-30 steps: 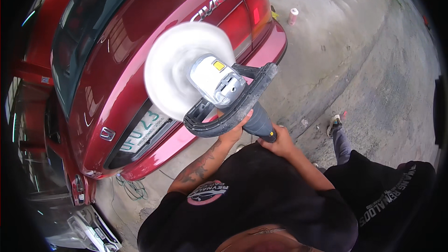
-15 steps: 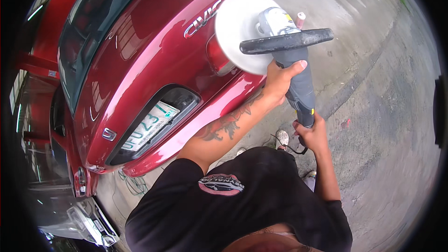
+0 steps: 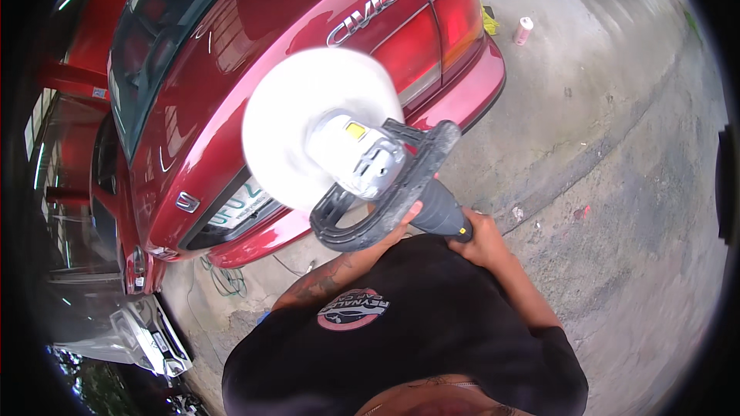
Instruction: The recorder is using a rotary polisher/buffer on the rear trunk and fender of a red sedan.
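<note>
Both my hands are wrapped round a car polisher with a grey-black body. Its broad white pad is blurred round the rim and hangs over the trunk lid of a dark red car. I cannot tell whether pad and paint touch. My left hand is closed round the front of the body, largely hidden behind the black loop handle. My right hand grips the rear end. The pad covers part of the licence plate.
A pink bottle with a white cap stands on the concrete floor, right of the red tail light. Green cord or hose lies coiled below the bumper. Another red car and a silver vehicle front are at left.
The polisher has swung left and nearer to me, away from the tail light, with both hands still on it. The tail light and bottle now show fully.
</note>
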Demonstrator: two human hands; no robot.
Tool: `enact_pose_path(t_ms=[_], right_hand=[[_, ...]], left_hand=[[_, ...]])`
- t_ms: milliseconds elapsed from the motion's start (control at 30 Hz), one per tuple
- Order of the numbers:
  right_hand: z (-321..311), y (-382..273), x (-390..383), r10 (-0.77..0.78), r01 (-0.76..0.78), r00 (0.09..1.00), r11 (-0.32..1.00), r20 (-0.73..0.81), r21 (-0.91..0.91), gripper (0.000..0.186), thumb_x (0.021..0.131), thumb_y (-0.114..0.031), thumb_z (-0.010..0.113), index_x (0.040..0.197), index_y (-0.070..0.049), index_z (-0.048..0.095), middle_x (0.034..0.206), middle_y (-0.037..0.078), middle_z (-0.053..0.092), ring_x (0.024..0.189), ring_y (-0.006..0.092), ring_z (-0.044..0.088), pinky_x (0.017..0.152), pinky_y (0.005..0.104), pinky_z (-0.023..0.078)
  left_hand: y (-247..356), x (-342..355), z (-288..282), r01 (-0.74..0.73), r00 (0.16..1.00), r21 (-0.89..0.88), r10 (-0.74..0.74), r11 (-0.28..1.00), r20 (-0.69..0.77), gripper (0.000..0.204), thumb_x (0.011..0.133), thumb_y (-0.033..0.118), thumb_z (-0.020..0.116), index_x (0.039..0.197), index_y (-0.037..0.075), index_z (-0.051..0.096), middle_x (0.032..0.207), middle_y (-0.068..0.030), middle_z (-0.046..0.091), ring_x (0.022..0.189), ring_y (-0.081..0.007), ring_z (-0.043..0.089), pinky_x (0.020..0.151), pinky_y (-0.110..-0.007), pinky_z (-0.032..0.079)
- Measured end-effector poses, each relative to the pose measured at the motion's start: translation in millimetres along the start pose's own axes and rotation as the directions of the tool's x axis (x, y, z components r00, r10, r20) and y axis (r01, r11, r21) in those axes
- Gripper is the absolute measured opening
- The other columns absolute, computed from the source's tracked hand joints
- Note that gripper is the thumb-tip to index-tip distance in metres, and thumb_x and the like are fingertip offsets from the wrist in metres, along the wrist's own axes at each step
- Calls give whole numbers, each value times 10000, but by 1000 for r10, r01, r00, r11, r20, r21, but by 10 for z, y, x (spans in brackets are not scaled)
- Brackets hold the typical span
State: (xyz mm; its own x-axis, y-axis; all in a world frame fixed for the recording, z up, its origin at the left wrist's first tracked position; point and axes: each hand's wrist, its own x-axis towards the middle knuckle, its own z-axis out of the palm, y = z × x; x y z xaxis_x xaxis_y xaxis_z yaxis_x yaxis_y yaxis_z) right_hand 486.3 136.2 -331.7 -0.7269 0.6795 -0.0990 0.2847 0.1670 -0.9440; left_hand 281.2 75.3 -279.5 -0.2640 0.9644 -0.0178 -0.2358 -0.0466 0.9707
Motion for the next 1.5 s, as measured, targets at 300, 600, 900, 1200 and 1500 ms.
enact_pose_path(t_ms=[300, 600, 900, 1200, 1500], right_hand=[[446, -620, 530, -320, 300, 929, 945, 187, 126, 891, 724, -292, 843, 1461, -101, 380, 1331, 221, 517, 1213, 436, 542, 989, 495, 483], [745, -63, 683, -311, 316, 949, 927, -58, 199, 1024, 662, -295, 830, 1497, -20, 307, 1436, 276, 432, 1315, 455, 457, 1074, 462, 432], [1607, 509, 557, -174, 86, 984, 655, 39, 751, 1123, 655, -245, 929, 1493, 44, 238, 1444, 195, 480, 1335, 291, 496, 1121, 429, 392], [2070, 83, 643, -374, 190, 925, 613, 70, 767, 1245, 701, -312, 895, 1546, 31, 47, 1533, 231, 359, 1428, 297, 375, 1175, 421, 321], [2451, 429, 399, -195, -38, 976, 279, 96, 960, 995, 767, -76, 833, 1542, -39, 210, 1453, 128, 503, 1298, 234, 519, 1126, 397, 386]], left_hand=[[353, -436, -459, -66, 981, 6, 66, 998, -181, 671, 768, 298, 788, 1317, 27, 513, 1230, -121, 568, 1169, -256, 566, 1014, -431, 472], [-440, -307, -738, 64, 997, 668, -12, 742, -82, 337, 806, 136, 759, 1122, 60, 667, 1049, -72, 690, 1007, -231, 658, 873, -377, 498], [-634, -642, -785, 399, 917, 775, -222, 490, -332, 638, 713, 401, 884, 1168, 15, 660, 1074, -131, 721, 994, -263, 697, 878, -379, 533], [54, -1042, -1160, 32, 977, 979, -211, 200, 11, 623, 695, 343, 911, 1144, -10, 661, 1016, -136, 713, 949, -262, 695, 888, -393, 527], [-394, -824, -1058, 353, 936, 757, -193, 550, -296, 593, 651, 189, 909, 1122, -20, 616, 995, -135, 709, 940, -206, 692, 886, -362, 530]])
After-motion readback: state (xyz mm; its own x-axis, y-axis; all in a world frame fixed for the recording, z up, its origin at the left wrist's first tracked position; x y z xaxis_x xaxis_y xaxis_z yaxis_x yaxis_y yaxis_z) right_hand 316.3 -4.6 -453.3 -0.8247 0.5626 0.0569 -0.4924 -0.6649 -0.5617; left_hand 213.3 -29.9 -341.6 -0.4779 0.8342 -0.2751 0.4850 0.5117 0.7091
